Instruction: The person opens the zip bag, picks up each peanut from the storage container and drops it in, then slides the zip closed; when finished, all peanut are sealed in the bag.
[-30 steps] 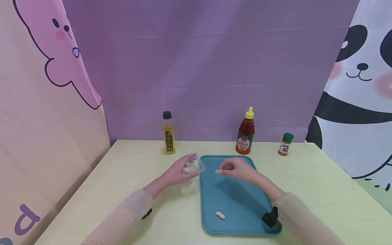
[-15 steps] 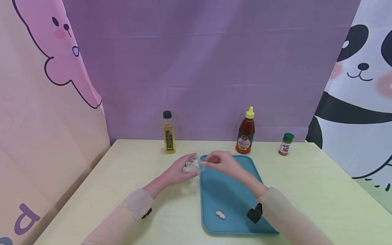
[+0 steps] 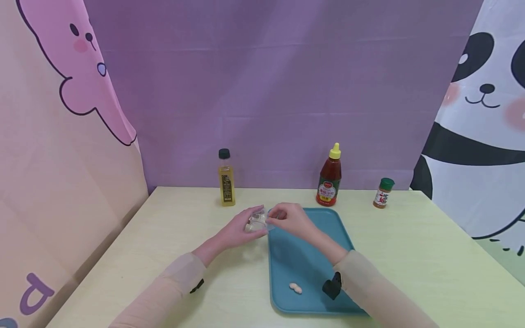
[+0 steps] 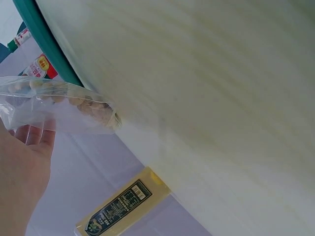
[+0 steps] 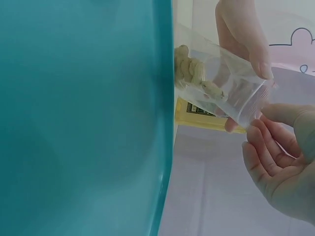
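Note:
My left hand point(image 3: 242, 228) grips a clear plastic bag point(image 5: 236, 93) between thumb and fingers, its mouth turned toward the right hand. Several peanuts point(image 5: 189, 69) lie in the bag, one of them nearer its mouth. My right hand point(image 5: 283, 152) pinches the edge of the bag's mouth with thumb and forefinger, the other fingers curled beside it. In the head view both hands meet over the left edge of a blue tray point(image 3: 311, 300). A single peanut point(image 3: 295, 288) lies near the tray's front left corner.
At the back of the table point(image 3: 184, 200) stand a yellow oil bottle point(image 3: 226, 184) on the left, a ketchup bottle point(image 3: 328, 182) behind the tray, and a small green-capped jar point(image 3: 382, 193) to the right. A purple cloth point(image 3: 262, 91) hangs behind them.
My right hand has moved left from over the tray, carrying a peanut to the bag's mouth; that peanut no longer shows between its fingertips. The left hand and bag stay almost in place.

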`<state>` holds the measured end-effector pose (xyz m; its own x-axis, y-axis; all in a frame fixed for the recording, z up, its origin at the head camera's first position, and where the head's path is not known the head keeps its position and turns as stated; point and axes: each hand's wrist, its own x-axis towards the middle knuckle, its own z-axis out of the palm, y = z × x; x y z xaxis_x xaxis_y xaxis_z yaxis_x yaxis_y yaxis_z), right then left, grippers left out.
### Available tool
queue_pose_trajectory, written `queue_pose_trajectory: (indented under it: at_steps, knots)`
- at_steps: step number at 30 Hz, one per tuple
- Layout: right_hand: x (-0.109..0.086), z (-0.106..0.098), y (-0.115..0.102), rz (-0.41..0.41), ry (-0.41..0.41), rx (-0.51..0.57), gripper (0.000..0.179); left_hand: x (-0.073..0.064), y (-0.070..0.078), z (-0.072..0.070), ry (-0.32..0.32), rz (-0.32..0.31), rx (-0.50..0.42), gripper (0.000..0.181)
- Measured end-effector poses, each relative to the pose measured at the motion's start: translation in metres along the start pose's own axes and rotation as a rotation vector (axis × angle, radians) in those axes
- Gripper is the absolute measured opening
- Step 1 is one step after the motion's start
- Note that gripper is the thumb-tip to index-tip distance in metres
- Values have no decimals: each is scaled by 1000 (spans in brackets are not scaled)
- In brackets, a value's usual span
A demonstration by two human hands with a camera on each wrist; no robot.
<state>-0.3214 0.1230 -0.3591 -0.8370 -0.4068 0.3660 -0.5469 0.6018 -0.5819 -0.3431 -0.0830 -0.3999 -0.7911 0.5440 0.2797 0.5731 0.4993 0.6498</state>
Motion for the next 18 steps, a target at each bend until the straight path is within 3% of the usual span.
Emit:
queue_pose_trajectory:
  at_steps: [11, 18]
  knots:
    - [-3, -4, -3, -22, -12, 2, 16, 2, -3, 2, -1, -2, 0, 74]
    - [-13, -16, -3, 21, -11, 8, 18, 2, -4, 2, -4, 4, 12, 73]
